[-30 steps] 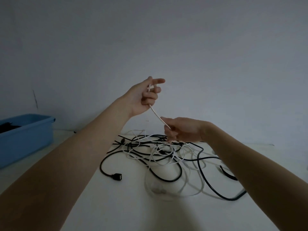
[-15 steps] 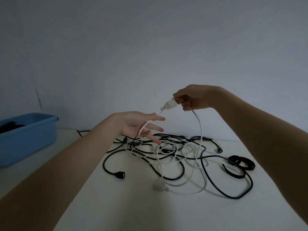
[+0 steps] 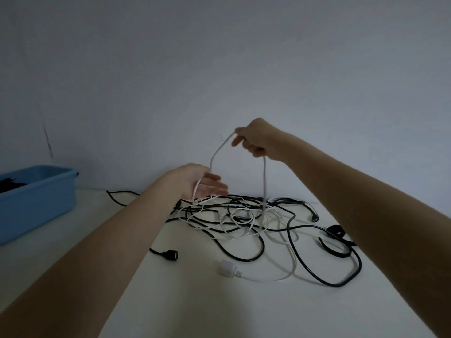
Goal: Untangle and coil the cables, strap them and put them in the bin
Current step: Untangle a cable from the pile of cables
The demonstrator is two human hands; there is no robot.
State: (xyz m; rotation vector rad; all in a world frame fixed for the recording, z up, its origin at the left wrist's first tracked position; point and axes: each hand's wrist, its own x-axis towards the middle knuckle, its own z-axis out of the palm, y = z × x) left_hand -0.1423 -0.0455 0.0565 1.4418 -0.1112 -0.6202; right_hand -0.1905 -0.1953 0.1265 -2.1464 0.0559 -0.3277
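Right hand (image 3: 258, 140) raised above the heap, fingers pinching the white cable (image 3: 264, 181); left hand (image 3: 200, 182) lower, fingers relaxed and spread, cable draped across the palm, not gripped; rest of it is in the tangle (image 3: 244, 215) mid-worktop (image 3: 195, 301). Risk: lifting higher probably drags the black leads along and tightens crossings, since white loops thread through them; the loop could also slip off the open left palm. Count: one bin (image 3: 36, 198) at left edge, one black strap (image 3: 334, 242) toward right edge; cable count unclear, at least two white, two black.
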